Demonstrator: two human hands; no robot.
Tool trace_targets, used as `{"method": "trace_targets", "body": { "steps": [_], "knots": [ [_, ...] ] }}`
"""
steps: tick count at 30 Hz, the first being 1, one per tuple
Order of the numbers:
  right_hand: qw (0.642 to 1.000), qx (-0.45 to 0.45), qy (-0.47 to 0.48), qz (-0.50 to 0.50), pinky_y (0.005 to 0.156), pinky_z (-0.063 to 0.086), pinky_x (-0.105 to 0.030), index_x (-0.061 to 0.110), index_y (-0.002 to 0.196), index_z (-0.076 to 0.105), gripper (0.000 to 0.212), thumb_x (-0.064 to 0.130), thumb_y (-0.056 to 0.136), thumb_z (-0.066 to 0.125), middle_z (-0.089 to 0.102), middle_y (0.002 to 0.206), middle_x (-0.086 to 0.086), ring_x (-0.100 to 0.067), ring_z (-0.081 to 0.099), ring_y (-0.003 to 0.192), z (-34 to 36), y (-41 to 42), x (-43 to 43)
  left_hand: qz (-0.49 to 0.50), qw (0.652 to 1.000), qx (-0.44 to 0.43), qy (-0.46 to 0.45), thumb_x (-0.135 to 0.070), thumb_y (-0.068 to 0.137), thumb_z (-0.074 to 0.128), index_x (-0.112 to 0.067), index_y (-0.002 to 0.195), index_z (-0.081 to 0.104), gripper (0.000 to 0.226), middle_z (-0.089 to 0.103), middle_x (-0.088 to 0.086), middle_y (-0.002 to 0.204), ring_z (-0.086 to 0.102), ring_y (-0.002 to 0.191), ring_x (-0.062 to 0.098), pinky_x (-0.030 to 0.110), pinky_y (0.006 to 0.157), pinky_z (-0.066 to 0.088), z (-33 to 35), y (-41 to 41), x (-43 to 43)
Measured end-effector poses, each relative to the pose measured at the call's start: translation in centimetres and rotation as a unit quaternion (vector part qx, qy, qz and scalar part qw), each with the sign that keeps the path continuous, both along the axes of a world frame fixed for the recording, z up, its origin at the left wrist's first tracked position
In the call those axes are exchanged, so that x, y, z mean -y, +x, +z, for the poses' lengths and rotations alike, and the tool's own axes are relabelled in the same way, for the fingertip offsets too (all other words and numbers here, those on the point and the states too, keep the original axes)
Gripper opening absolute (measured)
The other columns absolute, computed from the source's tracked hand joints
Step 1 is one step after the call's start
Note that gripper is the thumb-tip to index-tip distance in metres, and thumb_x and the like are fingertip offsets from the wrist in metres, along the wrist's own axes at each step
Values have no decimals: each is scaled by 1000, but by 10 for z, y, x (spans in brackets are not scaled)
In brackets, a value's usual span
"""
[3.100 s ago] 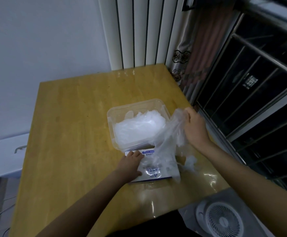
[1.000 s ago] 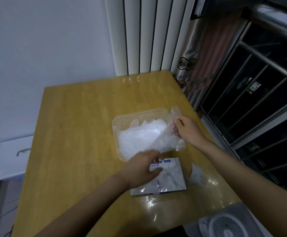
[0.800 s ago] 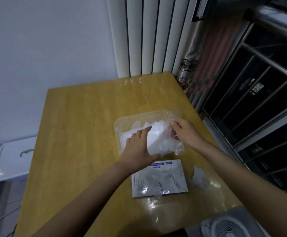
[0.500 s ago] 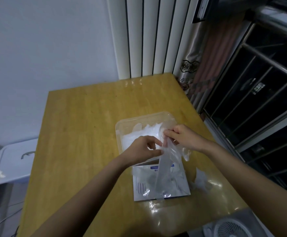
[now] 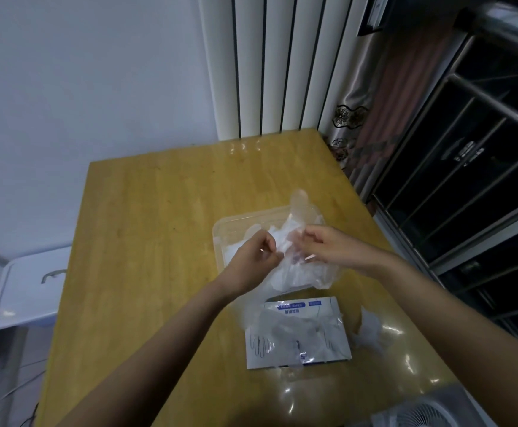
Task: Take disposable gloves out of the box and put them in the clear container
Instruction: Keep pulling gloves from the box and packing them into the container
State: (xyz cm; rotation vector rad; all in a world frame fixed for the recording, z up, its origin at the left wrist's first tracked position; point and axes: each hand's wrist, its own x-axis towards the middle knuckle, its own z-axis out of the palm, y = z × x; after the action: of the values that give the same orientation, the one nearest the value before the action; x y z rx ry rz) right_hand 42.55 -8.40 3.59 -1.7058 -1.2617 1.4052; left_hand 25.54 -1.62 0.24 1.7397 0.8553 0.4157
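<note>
Both hands met above the clear container (image 5: 220, 234), which sat on the wooden surface (image 5: 146, 229) toward its right side. The left hand (image 5: 253, 257) had its fingers curled in, thumb and fingertips pinching one edge of a thin, translucent glove (image 5: 298, 211). The right hand (image 5: 328, 246) pinched the same glove from the other side, with its fingers bent. Between them the glove stood crumpled over the far right part of the container, one rounded end poking up past the far rim. More film sagged over the near right corner below the right wrist; whether it belonged to the held glove could not be told.

Inside the container lay a white pile of gloves (image 5: 277, 280) that filled much of it. Just in front of the container, nearer the person, the box (image 5: 297, 337) lay flat, white with blue print and glove outlines, and clear film spilled across its top. A loose glove (image 5: 370, 329) lay crumpled on the surface just right of the box.

Beyond the left edge of the surface stood a white bin lid (image 5: 26, 288) with a handle. A fan (image 5: 421, 414) showed at the lower right corner. White ribbed panels (image 5: 282, 63) rose behind the far edge, with a curtain (image 5: 390, 87) and a dark barred window (image 5: 473, 155) to their right.
</note>
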Motion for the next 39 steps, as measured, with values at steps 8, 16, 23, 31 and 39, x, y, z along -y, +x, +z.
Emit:
{"method": "trace_targets", "body": {
  "steps": [8, 16, 23, 31, 39],
  "knots": [
    [996, 60, 39, -56, 69, 48, -17, 17, 82, 59, 17, 3, 91, 58, 62, 76, 0, -7, 59, 71, -19, 2, -7, -25, 991, -129, -28, -18, 75, 79, -21, 129, 44, 65, 53, -5, 105, 54, 92, 10, 21, 76, 44, 2, -11, -22],
    [987, 63, -11, -150, 64, 47, -14, 21, 80, 56, 28, 2, 98, 45, 62, 90, -1, -8, 57, 78, -51, 12, -19, 192, 975, 33, -107, 4, 78, 70, -10, 106, 52, 36, 57, 2, 75, 57, 58, 5, 24, 63, 51, 0, -13, -40],
    [969, 155, -13, -195, 49, 47, -19, 12, 102, 47, 10, 3, 97, 46, 57, 91, -6, -13, 54, 66, -74, 9, -35, 182, 975, -58, 112, 4, 84, 59, -20, 116, 43, 42, 53, -2, 97, 54, 76, 12, 30, 67, 52, -28, -1, -40],
    [906, 416, -72, -17, 69, 45, -32, 5, 127, 40, 31, 8, 97, 45, 60, 112, -16, -29, 60, 96, -92, 3, -42, -16, 888, -341, 308, 18, 77, 53, -21, 151, 2, 98, 26, 11, 141, 55, 92, 24, 33, 69, 55, -63, 9, -37],
    [913, 358, 160, 115, 87, 44, -31, 8, 114, 58, 45, -19, 81, 42, 57, 116, -6, -20, 53, 106, -65, -28, -37, -68, 817, -366, 441, 5, 55, 74, -11, 97, 57, 48, 54, 7, 96, 53, 82, 22, 29, 67, 41, -67, 9, -35]
  ]
}}
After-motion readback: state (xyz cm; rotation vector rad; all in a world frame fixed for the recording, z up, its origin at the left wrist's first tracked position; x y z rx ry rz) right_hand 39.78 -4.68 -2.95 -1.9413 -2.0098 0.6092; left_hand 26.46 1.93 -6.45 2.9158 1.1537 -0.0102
